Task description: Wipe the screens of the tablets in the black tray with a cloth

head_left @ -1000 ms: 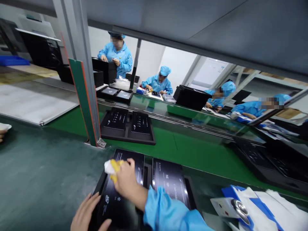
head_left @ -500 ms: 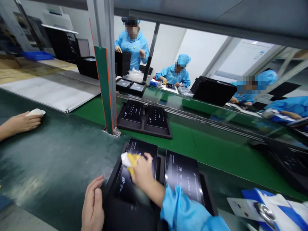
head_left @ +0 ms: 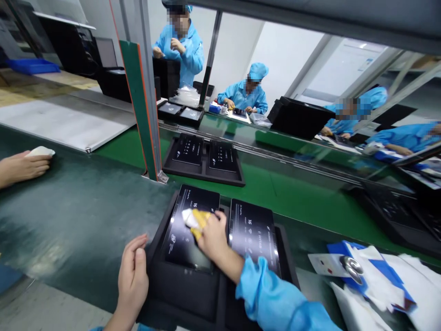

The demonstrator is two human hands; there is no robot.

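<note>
Glossy flat panel (head_left: 188, 230): right hand (head_left: 213, 236) pinches crumpled cloth (head_left: 195, 218); left hand (head_left: 132, 280) flat, released.

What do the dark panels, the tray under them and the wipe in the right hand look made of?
Left panel: glossy glass or hard plastic, judging by the light streaks and printed white icons.
Black tray: matte, probably moulded plastic or foam; no shine, with recessed pockets.
Wipe: soft cloth or paper, white and yellow, crumpled under the right hand.
Left hand rests at the tray's edge.

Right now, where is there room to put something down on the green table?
Bare mat lies between the co-worker's hand and the black tray; more between the far tray and the papers. Crowded around the right hand and cloth.
</note>
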